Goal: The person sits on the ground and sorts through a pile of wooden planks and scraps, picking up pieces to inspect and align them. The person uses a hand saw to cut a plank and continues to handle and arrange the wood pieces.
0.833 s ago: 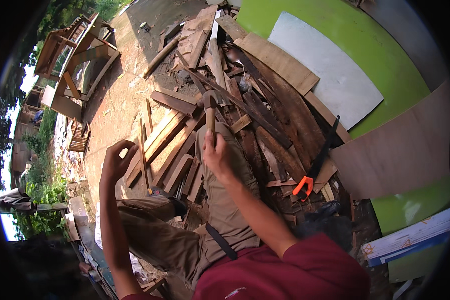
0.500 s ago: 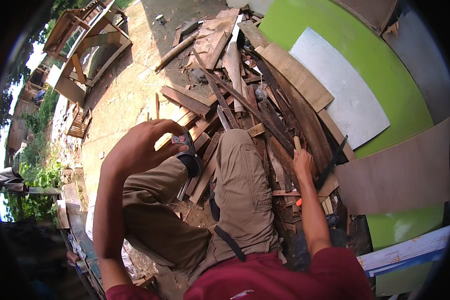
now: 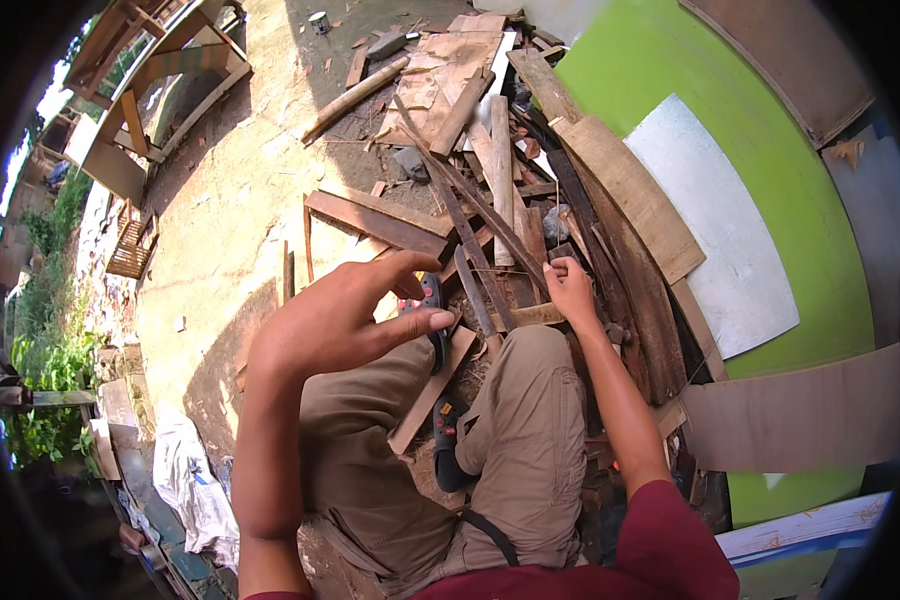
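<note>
My left hand point(image 3: 335, 315) is raised over my left knee, thumb and fingers apart with nothing between them. Farther out on the right, my right hand point(image 3: 572, 288) is closed, its fingers curled at the lower end of a long, dark wooden strip point(image 3: 490, 218). Whether it grips that strip or something smaller is hidden. A long blade like a machete's point(image 3: 473, 290) lies among the boards in front of my right knee. A short pale board point(image 3: 530, 316) is just below my right hand.
Wood scraps are heaped ahead, with a reddish plank point(image 3: 375, 222) to the left and a grey stone point(image 3: 410, 163) beyond. Large green panels point(image 3: 820, 240) and a white sheet point(image 3: 715, 225) line the right. A wooden frame point(image 3: 135, 120) stands far left; white cloth point(image 3: 192, 490) lies near left.
My right hand has moved forward and left, away from the light wooden piece it held. My left hand has shifted right and its fingers stay apart. The view has turned slightly.
</note>
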Motion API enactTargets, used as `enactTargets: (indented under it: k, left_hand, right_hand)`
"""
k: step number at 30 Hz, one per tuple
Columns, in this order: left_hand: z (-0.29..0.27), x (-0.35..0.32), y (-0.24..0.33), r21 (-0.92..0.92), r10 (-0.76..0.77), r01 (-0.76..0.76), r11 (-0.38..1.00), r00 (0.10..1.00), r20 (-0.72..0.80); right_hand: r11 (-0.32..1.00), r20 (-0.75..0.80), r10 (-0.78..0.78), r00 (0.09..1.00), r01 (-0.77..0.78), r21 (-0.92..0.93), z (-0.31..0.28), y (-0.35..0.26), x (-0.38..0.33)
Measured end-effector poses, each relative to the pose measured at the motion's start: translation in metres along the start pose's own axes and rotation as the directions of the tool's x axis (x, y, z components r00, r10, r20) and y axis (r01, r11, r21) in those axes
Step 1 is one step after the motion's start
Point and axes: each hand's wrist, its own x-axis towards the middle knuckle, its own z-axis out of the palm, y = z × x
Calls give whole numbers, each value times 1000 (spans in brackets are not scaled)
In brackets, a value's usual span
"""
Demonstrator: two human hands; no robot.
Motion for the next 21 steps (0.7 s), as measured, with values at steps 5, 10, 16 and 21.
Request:
enactTargets:
  k: [5,10,16,21]
  left_hand:
    - [-4,-21,-25,-29,-34,34,999,999,-9]
    - [-5,-14,-58,-59,-130,136,989,986,102]
    - [-17,-23,-88,-175,-173,220,960,953,250]
    - [-30,-23,-98,-191,-166,215,958,956,243]
  right_hand:
    - [988,-64,-92,994,83,-133,97,24,162]
    - [914,-80,-15,997,-19,-406,130,57,280]
    - [791,159,298,941,-150,-594,162,91,338]
    - [839,212,118,970,17,-543,158,139,379]
